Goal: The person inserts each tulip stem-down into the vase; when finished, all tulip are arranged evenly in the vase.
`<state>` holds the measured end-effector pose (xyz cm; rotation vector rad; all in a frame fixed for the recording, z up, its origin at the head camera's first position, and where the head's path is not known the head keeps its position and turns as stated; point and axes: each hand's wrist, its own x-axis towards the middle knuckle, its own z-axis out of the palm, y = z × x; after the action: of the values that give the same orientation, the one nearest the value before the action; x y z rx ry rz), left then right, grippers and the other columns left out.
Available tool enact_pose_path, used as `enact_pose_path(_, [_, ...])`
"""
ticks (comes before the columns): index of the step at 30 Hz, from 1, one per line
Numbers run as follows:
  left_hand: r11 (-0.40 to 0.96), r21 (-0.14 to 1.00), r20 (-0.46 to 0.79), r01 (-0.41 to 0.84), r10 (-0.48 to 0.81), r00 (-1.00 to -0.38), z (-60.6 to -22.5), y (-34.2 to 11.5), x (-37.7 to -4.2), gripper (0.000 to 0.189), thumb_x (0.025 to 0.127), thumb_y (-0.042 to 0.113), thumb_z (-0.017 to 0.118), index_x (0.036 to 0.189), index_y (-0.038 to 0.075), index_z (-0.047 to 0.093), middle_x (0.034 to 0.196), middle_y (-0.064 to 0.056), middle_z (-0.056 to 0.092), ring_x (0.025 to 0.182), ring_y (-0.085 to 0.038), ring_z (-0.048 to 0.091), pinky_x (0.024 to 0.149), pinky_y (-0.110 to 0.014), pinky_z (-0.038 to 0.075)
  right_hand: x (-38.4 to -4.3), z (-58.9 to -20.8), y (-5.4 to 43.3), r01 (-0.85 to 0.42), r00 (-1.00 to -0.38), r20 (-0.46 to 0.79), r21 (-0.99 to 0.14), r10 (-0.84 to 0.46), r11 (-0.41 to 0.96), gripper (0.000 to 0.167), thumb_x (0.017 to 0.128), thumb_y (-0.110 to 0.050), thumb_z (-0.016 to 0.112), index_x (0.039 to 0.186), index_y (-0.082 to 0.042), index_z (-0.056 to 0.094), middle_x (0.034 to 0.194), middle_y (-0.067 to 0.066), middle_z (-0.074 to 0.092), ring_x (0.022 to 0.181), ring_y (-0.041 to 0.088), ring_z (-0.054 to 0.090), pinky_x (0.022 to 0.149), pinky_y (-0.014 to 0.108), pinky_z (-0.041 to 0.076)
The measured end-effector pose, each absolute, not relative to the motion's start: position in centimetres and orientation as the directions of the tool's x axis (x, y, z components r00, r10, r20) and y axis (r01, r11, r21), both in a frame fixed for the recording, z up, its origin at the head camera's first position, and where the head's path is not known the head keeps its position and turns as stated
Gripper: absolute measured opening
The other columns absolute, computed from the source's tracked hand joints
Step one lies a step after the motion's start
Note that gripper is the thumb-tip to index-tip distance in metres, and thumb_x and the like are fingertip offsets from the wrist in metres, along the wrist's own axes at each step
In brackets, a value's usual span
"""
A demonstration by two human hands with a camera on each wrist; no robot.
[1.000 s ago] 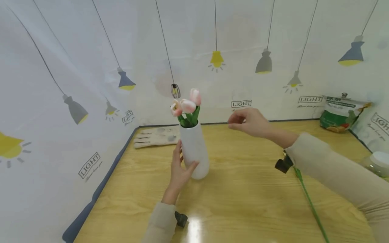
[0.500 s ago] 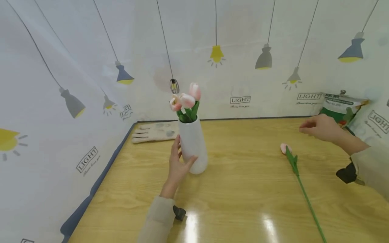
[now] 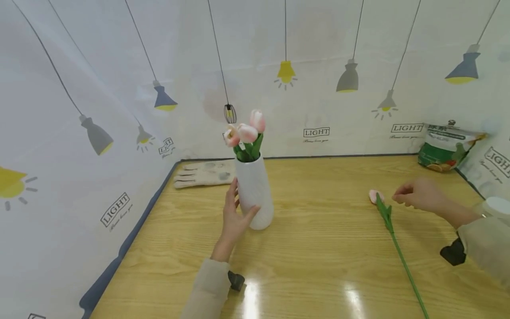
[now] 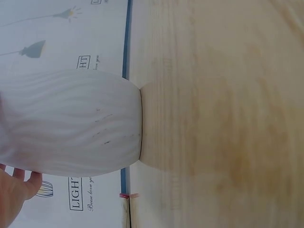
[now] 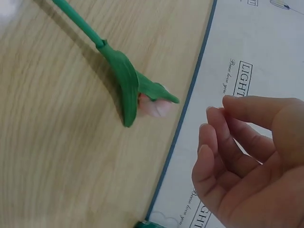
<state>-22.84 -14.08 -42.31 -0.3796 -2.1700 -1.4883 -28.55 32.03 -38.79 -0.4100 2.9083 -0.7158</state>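
A tall white vase (image 3: 255, 195) with a rippled surface stands upright on the wooden table, holding several pink-and-white tulips (image 3: 248, 132) with green leaves. My left hand (image 3: 235, 221) grips its left side low down, thumb across the front; the left wrist view shows fingertips at the vase wall (image 4: 71, 123). A single pink tulip (image 3: 385, 213) with a long green stem lies on the table to the right. Just right of its bloom hovers my right hand (image 3: 424, 195), fingers loosely curled and thumb near the index fingertip. Nothing is between those fingers in the right wrist view.
Behind the vase at left lies a pale work glove (image 3: 205, 173). A green-and-white food bag (image 3: 446, 148) with a clip stands in the back right corner, and a white-lidded jar (image 3: 497, 206) at the right edge. Printed wall sheets (image 3: 318, 106) border the table.
My right hand has moved from near the vase out to the right, then down toward the lying tulip, whose bloom its sleeve no longer covers. The left hand and vase stay put.
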Motion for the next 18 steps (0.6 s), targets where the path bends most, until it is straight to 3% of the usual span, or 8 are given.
enact_pose_path(6, [0.379, 0.770, 0.565, 0.514, -0.032, -0.824, -43.1, -14.3, -23.4, 0.086, 0.076, 0.011, 0.069, 0.142, 0.019, 0.016, 0.139, -0.012, 0.029, 0.120, -0.034, 0.036, 0.092, -0.053, 0.039, -28.1, -40.7, 31.7, -0.198, -0.951, -0.108, -0.506, -0.289, 0.839, 0.026, 0.083, -0.025, 0.059, 0.090, -0.001, 0.067, 0.073, 0.004, 0.067, 0.060, 0.013, 0.056, 0.048, 0.027, 0.044])
enact_pose_path(13, [0.385, 0.780, 0.550, 0.494, -0.042, -0.834, -42.2, -14.2, -22.9, 0.085, 0.074, 0.006, 0.070, 0.141, 0.009, 0.017, 0.138, -0.016, 0.029, 0.120, -0.036, 0.036, 0.093, -0.053, 0.038, -27.3, -42.1, 31.1, -0.197, -0.932, -0.161, -0.526, -0.324, 0.828, 0.016, 0.081, -0.020, 0.060, 0.079, -0.007, 0.069, 0.066, 0.001, 0.064, 0.054, 0.009, 0.051, 0.046, 0.025, 0.042])
enact_pose_path(18, [0.396, 0.773, 0.553, 0.497, -0.034, -0.833, -40.7, -13.7, -21.8, 0.082, 0.074, 0.001, 0.068, 0.139, 0.001, 0.018, 0.135, -0.023, 0.030, 0.117, -0.041, 0.038, 0.091, -0.055, 0.039, -26.8, -42.8, 30.8, -0.184, -0.932, -0.179, -0.510, -0.314, 0.840, 0.018, 0.079, -0.023, 0.063, 0.070, -0.007, 0.067, 0.056, -0.001, 0.057, 0.047, 0.006, 0.045, 0.043, 0.023, 0.039])
